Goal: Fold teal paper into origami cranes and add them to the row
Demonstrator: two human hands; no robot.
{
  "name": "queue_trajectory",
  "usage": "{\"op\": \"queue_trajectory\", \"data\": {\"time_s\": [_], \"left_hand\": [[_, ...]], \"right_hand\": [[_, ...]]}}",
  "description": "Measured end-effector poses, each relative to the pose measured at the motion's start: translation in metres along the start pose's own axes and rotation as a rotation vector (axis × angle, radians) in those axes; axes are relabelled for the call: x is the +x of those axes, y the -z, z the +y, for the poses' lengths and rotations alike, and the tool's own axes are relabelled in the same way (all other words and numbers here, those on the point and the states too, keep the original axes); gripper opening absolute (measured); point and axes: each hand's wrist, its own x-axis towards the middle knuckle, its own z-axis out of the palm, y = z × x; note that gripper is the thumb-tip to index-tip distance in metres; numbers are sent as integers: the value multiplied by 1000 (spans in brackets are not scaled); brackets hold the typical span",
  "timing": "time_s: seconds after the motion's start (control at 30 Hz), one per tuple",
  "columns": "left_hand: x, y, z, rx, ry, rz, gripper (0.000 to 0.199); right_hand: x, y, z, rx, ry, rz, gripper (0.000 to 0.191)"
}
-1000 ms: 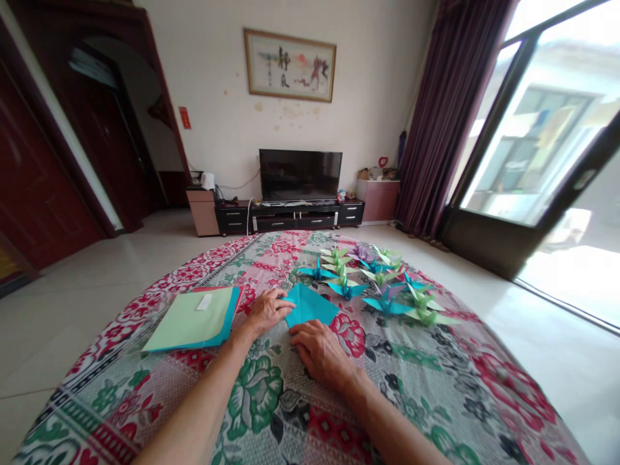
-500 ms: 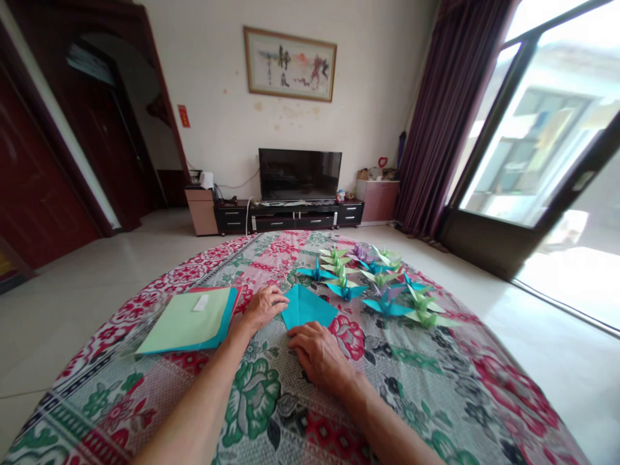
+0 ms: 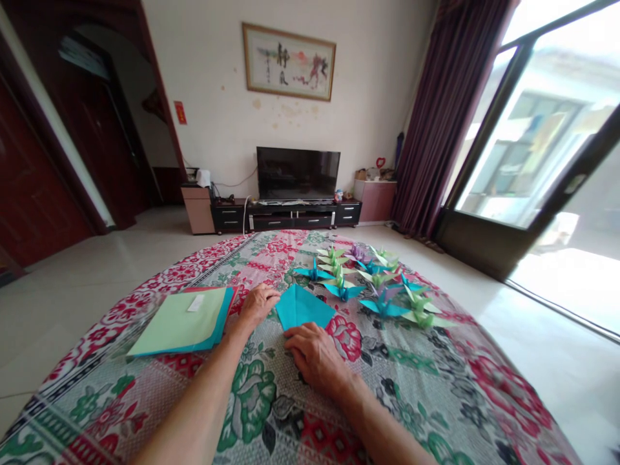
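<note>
A partly folded sheet of blue origami paper [image 3: 304, 309] lies on the patterned tablecloth in front of me, a crease running down from its top point. My right hand [image 3: 317, 355] rests at its lower edge, with bent fingers holding that edge. Just off the paper's left corner is my left hand [image 3: 259, 305], its fingers loosely stretched and nothing visible in them. To the right stand several folded paper cranes in blue, green and purple, among them a blue crane [image 3: 343, 292] close to the sheet.
A stack of paper squares [image 3: 181, 323], light green on top, lies left of my left forearm, with a small white slip [image 3: 196, 303] on it. The round table's floral cloth [image 3: 252, 400] spreads beneath everything. Beyond the table stand a television [image 3: 298, 173] and a low cabinet [image 3: 271, 221].
My left hand has drawn slightly left, away from the blue paper's corner. The right hand stays at the lower edge. The whole view has shifted a little.
</note>
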Motion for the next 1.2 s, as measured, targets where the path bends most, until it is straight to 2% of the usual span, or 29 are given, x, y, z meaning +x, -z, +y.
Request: {"op": "queue_trajectory", "data": {"time_s": [0.2,0.37,0.4,0.5,0.57,0.7,0.77,0.87,1.03,1.2], "left_hand": [[-1,6,11,108,79,50,20],[-7,13,29,106,180,196,27],[-9,15,34,86,164,180,28],[-18,21,48,12,63,-68,27],[-25,23,54,-5,-5,-173,29],[-38,26,57,14,-123,-265,32],[-42,26,56,50,-158,-281,34],[-46,26,55,97,-176,-279,37],[-48,20,51,128,-126,-198,34],[-49,17,51,112,-115,-134,27]], "right_hand": [[0,1,0,-7,-1,-1,17],[2,-1,-6,-56,-55,-26,18],[3,-2,-9,-70,-77,-32,19],[7,-7,-21,-96,-133,-43,19],[9,-8,-28,-73,-134,-27,24],[10,-2,-25,0,-135,-16,29],[9,6,-16,-49,-174,38,25],[4,17,1,-135,-140,69,27],[-5,25,13,-139,-144,-64,26],[-9,38,20,-8,-100,-202,54]]}}
